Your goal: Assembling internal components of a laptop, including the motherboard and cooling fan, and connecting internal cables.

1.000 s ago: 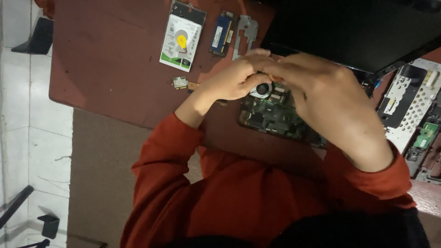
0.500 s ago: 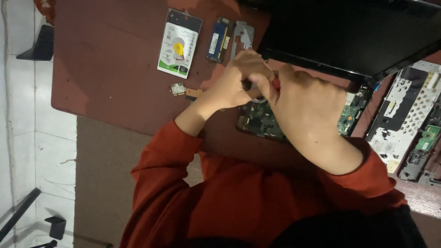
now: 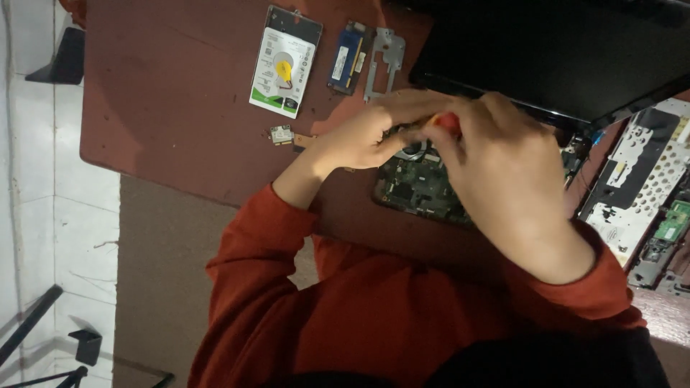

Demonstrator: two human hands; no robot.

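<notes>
My right hand (image 3: 503,172) is wrapped around a red-handled screwdriver (image 3: 449,122), of which only a bit of the handle shows. My left hand (image 3: 366,133) meets it from the left, fingers curled against the tool just under the handle. Both hands hover over a green circuit board (image 3: 413,183) that lies on the reddish-brown table (image 3: 172,108). The tool's tip and the spot on the board under it are hidden by my fingers. Both sleeves are red.
A black laptop panel (image 3: 560,57) lies beyond the board. At the back left lie a hard drive (image 3: 284,61), a blue memory module (image 3: 347,57), a metal bracket (image 3: 383,61) and a small card (image 3: 282,134). A silver perforated frame (image 3: 632,187) and a small green board (image 3: 672,223) lie right.
My hands have closed together higher over the board, and the red handle now shows between them. The fan seen between my fingers a second ago is covered.
</notes>
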